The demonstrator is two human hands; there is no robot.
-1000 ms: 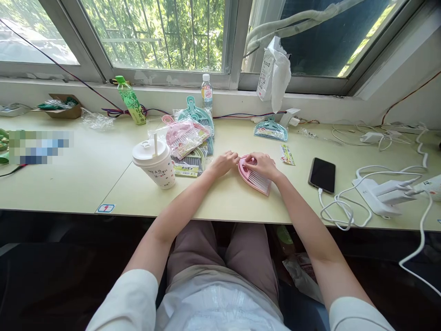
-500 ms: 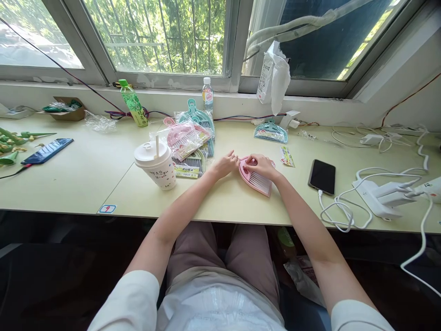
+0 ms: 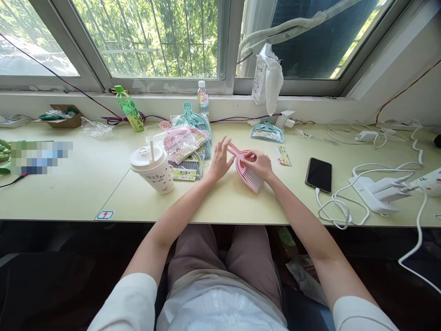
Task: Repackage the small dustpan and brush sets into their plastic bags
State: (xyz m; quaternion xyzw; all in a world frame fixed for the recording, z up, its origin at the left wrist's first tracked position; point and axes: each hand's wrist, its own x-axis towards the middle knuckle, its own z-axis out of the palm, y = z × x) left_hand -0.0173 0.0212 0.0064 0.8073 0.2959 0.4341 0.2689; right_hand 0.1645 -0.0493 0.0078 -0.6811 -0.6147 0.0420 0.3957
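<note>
A pink hand brush with pale bristles (image 3: 252, 180), apparently set against a small pink dustpan, lies at a slant over the desk in front of me. My right hand (image 3: 259, 164) grips it near the base of the handle, thumb and fingers closed. Just left of the handle is my left hand (image 3: 220, 160), its fingers spread and the fingertips close to the handle's end; whether they touch it I cannot tell. Beyond my left hand lies a pile of wrapped brush sets: a pink one (image 3: 182, 141), a teal one (image 3: 193, 120) and a grey-green one (image 3: 193, 166).
A lidded paper cup with a straw (image 3: 156, 174) stands left of my left arm. To the right are a black phone (image 3: 319, 174), white cables and a power strip (image 3: 370, 195). A teal brush set (image 3: 267, 132), a label card (image 3: 284, 155) and two bottles sit farther back.
My left hand has opened, its fingers spreading upward beside the handle. The pink brush has turned so that its handle shows, pointing up and left. My right hand keeps its hold.
</note>
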